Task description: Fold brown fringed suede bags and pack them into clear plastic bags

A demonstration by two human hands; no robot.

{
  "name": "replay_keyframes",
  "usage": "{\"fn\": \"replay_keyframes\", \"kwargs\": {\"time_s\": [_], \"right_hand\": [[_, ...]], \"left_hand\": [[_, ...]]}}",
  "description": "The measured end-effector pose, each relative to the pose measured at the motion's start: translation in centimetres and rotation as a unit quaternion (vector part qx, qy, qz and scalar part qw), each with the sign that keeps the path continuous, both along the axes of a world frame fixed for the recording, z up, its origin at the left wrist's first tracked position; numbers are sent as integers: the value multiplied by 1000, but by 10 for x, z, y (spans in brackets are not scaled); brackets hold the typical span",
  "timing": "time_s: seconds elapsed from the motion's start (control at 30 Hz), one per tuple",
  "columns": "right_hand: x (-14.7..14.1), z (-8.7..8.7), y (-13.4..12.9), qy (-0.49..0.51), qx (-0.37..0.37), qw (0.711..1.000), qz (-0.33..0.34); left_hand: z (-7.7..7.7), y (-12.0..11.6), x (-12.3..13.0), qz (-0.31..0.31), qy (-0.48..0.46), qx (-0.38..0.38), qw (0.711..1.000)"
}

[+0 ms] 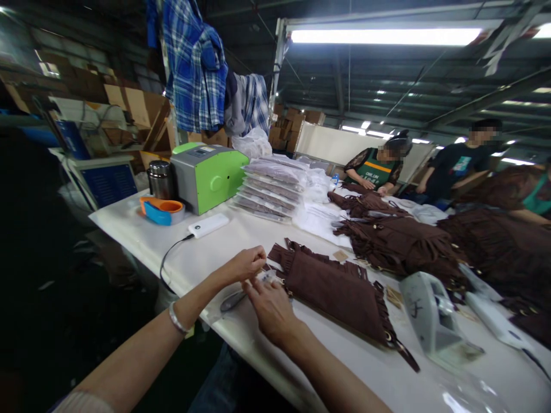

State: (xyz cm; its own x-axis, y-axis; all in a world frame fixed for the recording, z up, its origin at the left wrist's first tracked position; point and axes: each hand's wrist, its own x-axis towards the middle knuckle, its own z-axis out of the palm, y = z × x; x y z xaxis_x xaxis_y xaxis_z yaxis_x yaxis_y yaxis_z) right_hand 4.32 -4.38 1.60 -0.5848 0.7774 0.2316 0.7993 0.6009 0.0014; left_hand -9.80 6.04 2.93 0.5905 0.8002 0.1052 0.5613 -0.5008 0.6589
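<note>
A dark brown fringed bag (333,292) lies flat on the white table (198,258), close to the front edge. At the bag's left end my left hand (247,264) is closed in a pinch; what it holds is too small to make out. My right hand (271,307) is just below it, its fingers bent over a bit of clear plastic (267,276) beside the bag's corner; whether it grips anything is unclear. Partly behind my right hand, a grey-handled tool (231,301) rests near the table edge.
A green and grey machine (210,178), steel flask (160,179), tape rolls (161,210) and white power bank (209,225) stand left. Behind are stacked bagged items (269,189). Right are brown bags (400,244) and a tape dispenser (434,321). Several people work beyond.
</note>
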Motion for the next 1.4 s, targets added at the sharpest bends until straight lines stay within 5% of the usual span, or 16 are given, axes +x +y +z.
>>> {"fn": "replay_keyframes", "kwargs": {"time_s": [0.2, 0.47, 0.6, 0.73, 0.87, 1.0, 1.23, 1.4], "right_hand": [[-7, 1, -2, -74, -53, 996, 7], [82, -1, -54, 3, -109, 993, 47], [122, 4, -73, 38, -118, 992, -20], [141, -10, -73, 58, -87, 987, -120], [141, -36, -65, 67, 3, 976, -209], [139, -51, -61, 95, 111, 966, -212], [138, -22, -68, 113, 139, 963, -201], [109, -17, -59, 154, 154, 961, -172]], "left_hand": [[3, 17, -2, 22, 38, 15, 999], [-11, 16, -10, 32, 91, 37, 995], [-20, 10, -9, 43, 142, 74, 986], [-24, -2, -7, 35, 183, 110, 976], [-26, -16, -11, 37, 210, 136, 968], [-26, -25, -16, 44, 256, 173, 950], [-26, -54, 13, 29, 161, 272, 948], [-41, -71, 55, 11, 160, 243, 957]]}}
